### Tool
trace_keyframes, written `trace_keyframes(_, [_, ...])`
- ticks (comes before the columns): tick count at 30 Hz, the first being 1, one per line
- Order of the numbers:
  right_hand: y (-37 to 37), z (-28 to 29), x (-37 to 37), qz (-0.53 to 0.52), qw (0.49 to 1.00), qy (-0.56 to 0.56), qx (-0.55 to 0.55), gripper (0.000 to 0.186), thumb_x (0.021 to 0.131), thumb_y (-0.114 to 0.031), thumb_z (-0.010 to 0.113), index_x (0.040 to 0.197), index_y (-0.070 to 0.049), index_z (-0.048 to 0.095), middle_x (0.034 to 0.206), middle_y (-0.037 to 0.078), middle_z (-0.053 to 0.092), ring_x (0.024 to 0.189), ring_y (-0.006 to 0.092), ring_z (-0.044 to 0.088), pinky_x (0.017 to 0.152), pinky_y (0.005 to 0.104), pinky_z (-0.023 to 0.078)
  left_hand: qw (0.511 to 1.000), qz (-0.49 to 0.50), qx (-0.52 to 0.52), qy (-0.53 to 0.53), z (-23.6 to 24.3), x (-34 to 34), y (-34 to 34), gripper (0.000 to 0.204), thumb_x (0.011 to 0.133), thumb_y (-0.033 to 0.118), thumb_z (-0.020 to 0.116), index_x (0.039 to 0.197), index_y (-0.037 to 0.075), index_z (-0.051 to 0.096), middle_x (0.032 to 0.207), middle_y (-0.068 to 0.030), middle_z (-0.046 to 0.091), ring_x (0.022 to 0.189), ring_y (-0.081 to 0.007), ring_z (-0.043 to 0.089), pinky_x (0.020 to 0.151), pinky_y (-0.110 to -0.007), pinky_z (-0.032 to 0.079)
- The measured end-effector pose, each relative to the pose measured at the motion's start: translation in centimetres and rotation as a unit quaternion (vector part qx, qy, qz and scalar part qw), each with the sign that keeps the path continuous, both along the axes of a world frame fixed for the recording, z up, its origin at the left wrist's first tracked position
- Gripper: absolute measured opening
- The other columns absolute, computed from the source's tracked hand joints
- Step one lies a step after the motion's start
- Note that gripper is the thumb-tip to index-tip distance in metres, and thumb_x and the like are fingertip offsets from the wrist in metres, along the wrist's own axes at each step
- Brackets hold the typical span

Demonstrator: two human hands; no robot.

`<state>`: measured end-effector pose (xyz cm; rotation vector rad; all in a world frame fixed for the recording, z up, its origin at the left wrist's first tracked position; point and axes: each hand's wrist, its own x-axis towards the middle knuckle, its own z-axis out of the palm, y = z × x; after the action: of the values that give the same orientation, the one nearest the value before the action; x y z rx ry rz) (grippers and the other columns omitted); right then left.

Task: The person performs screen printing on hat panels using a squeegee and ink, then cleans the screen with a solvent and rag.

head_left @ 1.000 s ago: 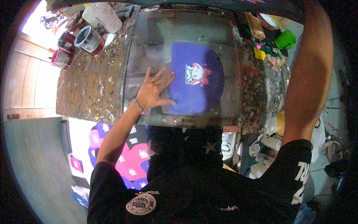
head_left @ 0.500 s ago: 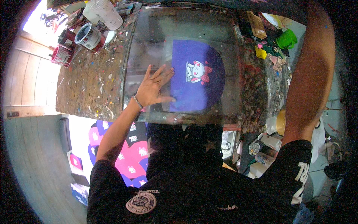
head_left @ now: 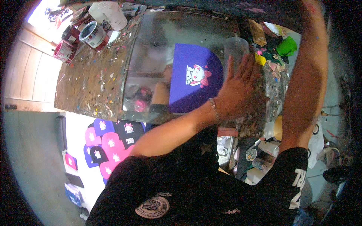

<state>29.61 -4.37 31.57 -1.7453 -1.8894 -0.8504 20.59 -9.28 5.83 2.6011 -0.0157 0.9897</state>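
A purple fabric piece [head_left: 194, 98] with a curved edge and a white rabbit print with pink details lies on the glassy board [head_left: 139, 49]. My left hand [head_left: 239, 88] is at the piece's right side, fingers stretched out over a translucent rounded shape [head_left: 235, 47] that I cannot make out; whether they touch it is unclear. My right forearm [head_left: 303, 86] rises along the right to a dark overhead edge [head_left: 226, 7]; my right hand is out of sight at the top.
Paint tubs [head_left: 92, 39] and white containers [head_left: 113, 17] stand back left on the stained table [head_left: 86, 86]. A green cup [head_left: 287, 48] and scraps are back right. Printed pink, purple and black pieces [head_left: 109, 145] lie lower left. Containers [head_left: 269, 147] crowd the lower right.
My left hand has swung right from the purple piece's left edge to beyond its right side. The piece looks clearer, and a translucent shape shows near my fingers. The right forearm shifted slightly left.
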Motion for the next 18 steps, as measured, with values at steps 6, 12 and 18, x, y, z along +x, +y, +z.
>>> trace_keyframes(6, [-4.8,-3.0,-6.0,-0.281,0.927,0.143,-0.204,0.046,0.091,-0.048,0.059,0.088,-0.002,0.064,0.080,0.013,0.056,0.076,0.0218,0.052,0.067,0.0394,0.044,0.953,0.206,0.221,-0.039,16.1,-13.8,13.7,0.083,0.064,0.044,0.085,0.126,0.001,0.052,0.117,-0.0247,0.057,0.111,-0.0447,0.054,0.096,-0.052,0.043])
trace_keyframes(12, [-11.2,-22.6,-10.6,-0.039,0.983,0.159,-0.085,0.037,0.079,-0.026,0.070,0.106,-0.004,0.059,0.089,0.015,0.063,0.082,0.0355,0.063,0.076,0.0471,0.052,0.960,0.080,0.067,0.261,4.0,-19.1,11.2,0.053,0.056,0.032,0.085,0.090,0.003,0.055,0.087,-0.0146,0.059,0.085,-0.0350,0.061,0.076,-0.044,0.048])
trace_keyframes(18, [-9.0,-25.6,-8.3,-0.072,0.922,0.244,-0.293,0.035,0.080,-0.016,0.065,0.113,-0.003,0.059,0.099,0.019,0.066,0.093,0.0389,0.065,0.083,0.0493,0.051,0.957,0.098,0.036,0.270,-2.9,-20.2,9.4,0.053,0.060,0.031,0.083,0.094,0.003,0.054,0.091,-0.0138,0.056,0.089,-0.0341,0.057,0.078,-0.043,0.045])
